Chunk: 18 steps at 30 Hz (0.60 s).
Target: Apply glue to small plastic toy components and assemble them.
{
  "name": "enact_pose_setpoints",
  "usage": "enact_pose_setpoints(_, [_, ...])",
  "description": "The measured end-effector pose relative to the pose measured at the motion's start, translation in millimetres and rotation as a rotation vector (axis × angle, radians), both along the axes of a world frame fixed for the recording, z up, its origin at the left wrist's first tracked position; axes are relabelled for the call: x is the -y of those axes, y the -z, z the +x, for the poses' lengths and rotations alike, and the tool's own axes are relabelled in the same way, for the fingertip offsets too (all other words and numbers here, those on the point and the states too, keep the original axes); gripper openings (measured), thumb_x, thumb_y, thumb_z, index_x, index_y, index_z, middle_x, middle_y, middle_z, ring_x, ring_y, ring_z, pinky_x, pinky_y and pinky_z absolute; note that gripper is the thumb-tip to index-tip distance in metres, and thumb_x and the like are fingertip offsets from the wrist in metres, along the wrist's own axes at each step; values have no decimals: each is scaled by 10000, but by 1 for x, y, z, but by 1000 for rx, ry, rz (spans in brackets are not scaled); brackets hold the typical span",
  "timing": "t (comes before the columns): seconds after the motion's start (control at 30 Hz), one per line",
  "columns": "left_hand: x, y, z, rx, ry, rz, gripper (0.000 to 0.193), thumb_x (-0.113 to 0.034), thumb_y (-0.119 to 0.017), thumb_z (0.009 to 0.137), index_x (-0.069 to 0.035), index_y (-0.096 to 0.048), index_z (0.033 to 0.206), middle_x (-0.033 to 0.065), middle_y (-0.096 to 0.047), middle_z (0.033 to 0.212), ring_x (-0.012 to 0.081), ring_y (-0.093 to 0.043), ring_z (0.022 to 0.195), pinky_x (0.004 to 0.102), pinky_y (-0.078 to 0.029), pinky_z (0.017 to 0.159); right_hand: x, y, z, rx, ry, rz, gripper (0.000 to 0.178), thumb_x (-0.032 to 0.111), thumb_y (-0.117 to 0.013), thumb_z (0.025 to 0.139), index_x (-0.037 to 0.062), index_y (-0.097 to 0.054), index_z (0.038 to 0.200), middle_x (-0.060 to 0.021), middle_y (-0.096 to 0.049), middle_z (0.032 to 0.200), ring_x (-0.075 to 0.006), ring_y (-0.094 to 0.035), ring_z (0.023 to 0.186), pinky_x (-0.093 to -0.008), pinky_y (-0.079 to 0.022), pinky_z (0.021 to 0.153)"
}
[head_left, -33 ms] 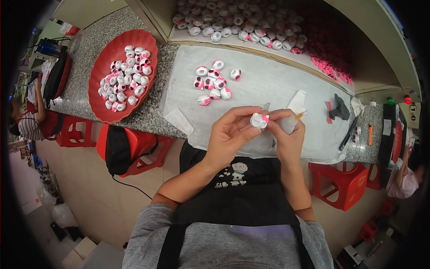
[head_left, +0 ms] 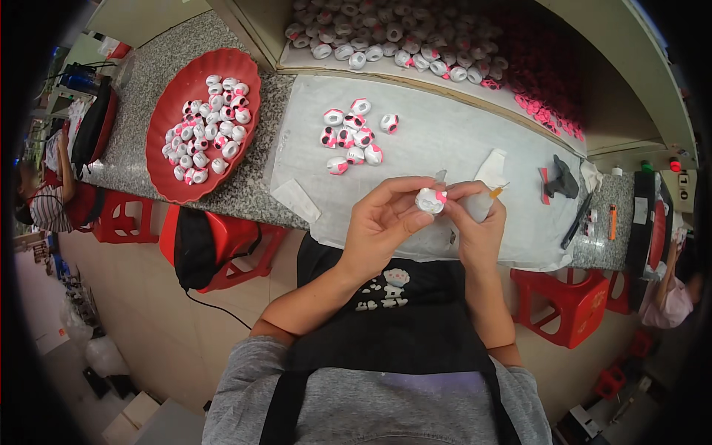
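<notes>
Between the thumb and fingers of my left hand (head_left: 382,219) is a small white figure head with a pink bow (head_left: 430,200). My right hand (head_left: 480,222) has a translucent squeeze bottle with an amber needle tip (head_left: 478,206) tucked in it. The tip points away to the right, and the right fingertips also touch the pink bow side of the head. Beyond my hands, several similar white pieces with pink and black parts (head_left: 354,137) lie in a loose group on the white sheet (head_left: 437,111).
A red scalloped tray (head_left: 167,96) full of white and pink pieces stands on the left of the granite counter. The shelf behind holds many white pieces (head_left: 386,33) and pink pieces (head_left: 541,111). Black cloth (head_left: 565,176), an orange pen (head_left: 613,222) and red stools (head_left: 567,304) are on the right.
</notes>
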State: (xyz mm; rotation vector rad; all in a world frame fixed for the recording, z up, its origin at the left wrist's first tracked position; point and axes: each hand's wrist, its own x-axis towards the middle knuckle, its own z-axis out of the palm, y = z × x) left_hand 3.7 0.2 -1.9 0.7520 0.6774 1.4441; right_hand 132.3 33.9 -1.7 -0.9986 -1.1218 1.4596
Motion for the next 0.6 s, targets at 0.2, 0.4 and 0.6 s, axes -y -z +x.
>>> enact_pose_setpoints(0.2, [0,2,-2,-46,-48,4,329,40,-525,707,25,-429,1021,163,-503,993,214,-476,964,308,-364,838,4,-6,17,7,-8,-54,88,-63,-588,641,-23,-527,691,-77,-551,686,-115,-521,593,-208,-418,543])
enact_pose_setpoints(0.4, [-2,0,-7,-656,-163,240,272,77,-548,665,16,-519,928,129,-518,955,186,-492,921,265,-423,755,8,-22,20,-73,-111,-73,113,-76,-602,619,-28,-523,683,-96,-546,678,-128,-525,585,-209,-420,536])
enact_pose_setpoints(0.6, [-2,-2,-7,-725,-123,320,250,70,-555,658,11,-542,900,126,-505,984,191,-504,899,271,-432,750,6,-17,16,-44,-121,-66,117,-65,-604,625,-24,-523,700,-88,-551,701,-117,-519,614,-212,-419,564])
